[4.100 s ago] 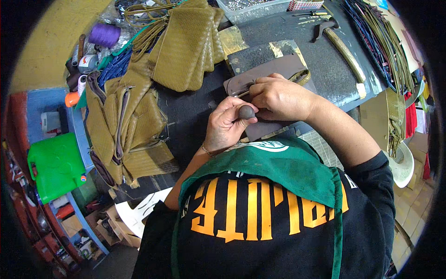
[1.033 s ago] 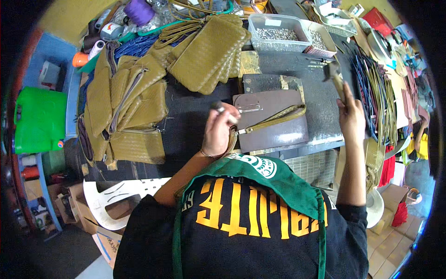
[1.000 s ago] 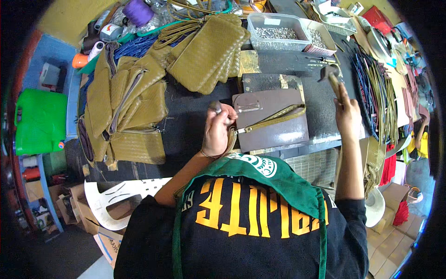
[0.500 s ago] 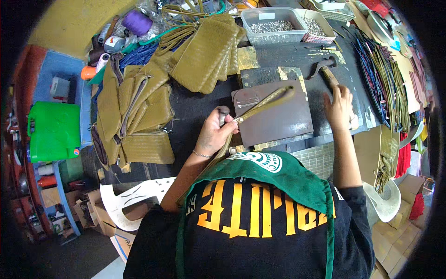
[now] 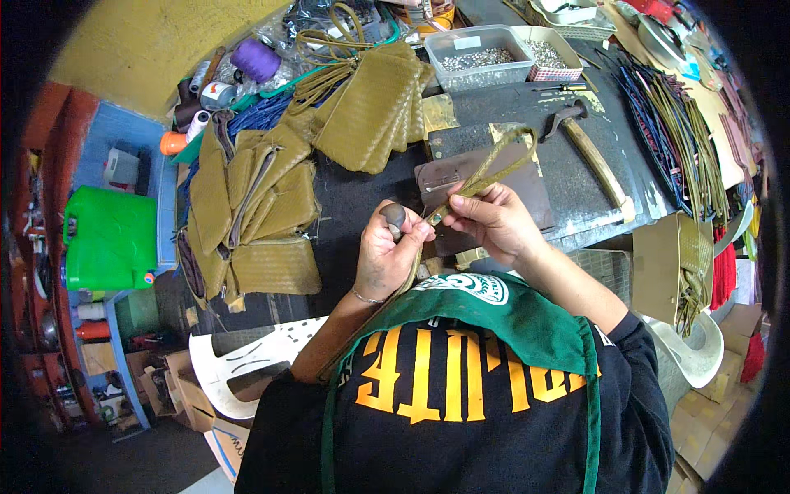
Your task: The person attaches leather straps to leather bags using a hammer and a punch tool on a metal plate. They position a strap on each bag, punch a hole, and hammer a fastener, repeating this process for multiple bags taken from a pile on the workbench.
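My left hand (image 5: 380, 262) is closed on a short metal tool with a rounded dark top (image 5: 393, 216) and on the end of an olive woven strap. My right hand (image 5: 498, 222) pinches the looped strap (image 5: 508, 152) near a small shiny metal fitting, just right of my left hand. Both are over a grey-brown pad (image 5: 440, 177), lying on a worn dark block (image 5: 461, 136). Right of the pad, a wooden-handled hammer (image 5: 594, 155) lies on the bench (image 5: 638, 193).
Olive woven pouches (image 5: 255, 230) and more stacked pouches (image 5: 354, 115) cover the left. Behind are a purple spool (image 5: 255, 59) and tubs of metal fittings (image 5: 477, 66). Bundled cords (image 5: 666, 132) lie right. A green jerrycan (image 5: 107, 239) stands left; a white chair (image 5: 222, 370) is below.
My right hand has left the hammer on the bench and moved left to grip the strap. The strap's loop is lifted higher above the pad, beside my left hand.
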Demonstrator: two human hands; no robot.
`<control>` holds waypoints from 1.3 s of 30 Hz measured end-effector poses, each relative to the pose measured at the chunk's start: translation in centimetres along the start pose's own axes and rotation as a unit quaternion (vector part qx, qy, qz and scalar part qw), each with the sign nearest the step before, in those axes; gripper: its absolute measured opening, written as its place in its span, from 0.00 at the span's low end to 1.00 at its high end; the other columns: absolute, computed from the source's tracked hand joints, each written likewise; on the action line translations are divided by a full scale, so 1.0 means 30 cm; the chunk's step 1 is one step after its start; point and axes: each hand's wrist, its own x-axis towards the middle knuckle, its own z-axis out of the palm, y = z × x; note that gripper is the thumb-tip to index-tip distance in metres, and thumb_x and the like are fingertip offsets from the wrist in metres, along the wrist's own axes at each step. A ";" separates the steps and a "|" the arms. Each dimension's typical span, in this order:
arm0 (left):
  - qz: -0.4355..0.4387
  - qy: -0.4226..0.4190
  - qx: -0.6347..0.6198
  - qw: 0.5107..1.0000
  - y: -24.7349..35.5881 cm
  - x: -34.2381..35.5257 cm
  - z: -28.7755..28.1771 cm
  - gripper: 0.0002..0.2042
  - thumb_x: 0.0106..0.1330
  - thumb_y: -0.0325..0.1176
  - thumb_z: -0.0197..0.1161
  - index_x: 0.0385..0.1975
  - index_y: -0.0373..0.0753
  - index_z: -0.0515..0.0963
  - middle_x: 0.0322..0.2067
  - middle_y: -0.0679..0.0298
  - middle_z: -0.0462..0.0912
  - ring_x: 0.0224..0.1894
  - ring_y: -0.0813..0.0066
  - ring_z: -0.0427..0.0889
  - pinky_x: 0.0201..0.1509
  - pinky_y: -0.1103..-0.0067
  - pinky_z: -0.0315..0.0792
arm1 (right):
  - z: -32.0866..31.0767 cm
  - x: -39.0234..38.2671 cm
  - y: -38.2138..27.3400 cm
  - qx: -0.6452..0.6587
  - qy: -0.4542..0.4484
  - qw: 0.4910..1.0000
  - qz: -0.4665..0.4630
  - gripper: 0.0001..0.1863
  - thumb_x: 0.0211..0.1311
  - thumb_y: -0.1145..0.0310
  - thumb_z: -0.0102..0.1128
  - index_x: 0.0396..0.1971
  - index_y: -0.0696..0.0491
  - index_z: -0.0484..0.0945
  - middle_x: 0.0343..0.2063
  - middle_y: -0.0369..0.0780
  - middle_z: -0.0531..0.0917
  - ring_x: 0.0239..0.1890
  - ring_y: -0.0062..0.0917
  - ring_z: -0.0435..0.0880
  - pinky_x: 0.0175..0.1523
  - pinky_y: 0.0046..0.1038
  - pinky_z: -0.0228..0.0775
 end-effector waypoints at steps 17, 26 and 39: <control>-0.021 0.003 -0.063 0.998 -0.020 0.027 0.072 0.08 0.57 0.18 0.48 0.29 0.38 0.58 0.25 0.62 0.67 0.29 0.75 0.72 0.35 0.77 0.71 | -0.058 -0.043 -0.019 -0.025 0.049 0.998 -0.041 0.10 0.58 0.66 0.48 0.35 0.57 0.72 0.25 0.35 0.77 0.28 0.19 0.77 0.34 0.18 0.68; -0.006 0.021 -0.054 0.998 -0.026 0.022 0.131 0.07 0.57 0.18 0.47 0.28 0.37 0.58 0.25 0.61 0.68 0.28 0.75 0.72 0.35 0.78 0.71 | -0.064 -0.097 -0.026 -0.028 -0.015 0.999 0.038 0.15 0.57 0.57 0.48 0.32 0.54 0.74 0.28 0.35 0.78 0.30 0.16 0.74 0.36 0.19 0.61; -0.029 0.011 0.008 0.999 0.034 0.000 0.197 0.06 0.57 0.19 0.46 0.30 0.37 0.59 0.25 0.63 0.67 0.28 0.78 0.72 0.33 0.80 0.70 | -0.071 -0.109 -0.051 -0.065 -0.006 0.998 0.004 0.10 0.55 0.62 0.53 0.23 0.53 0.74 0.20 0.34 0.77 0.22 0.15 0.72 0.29 0.19 0.64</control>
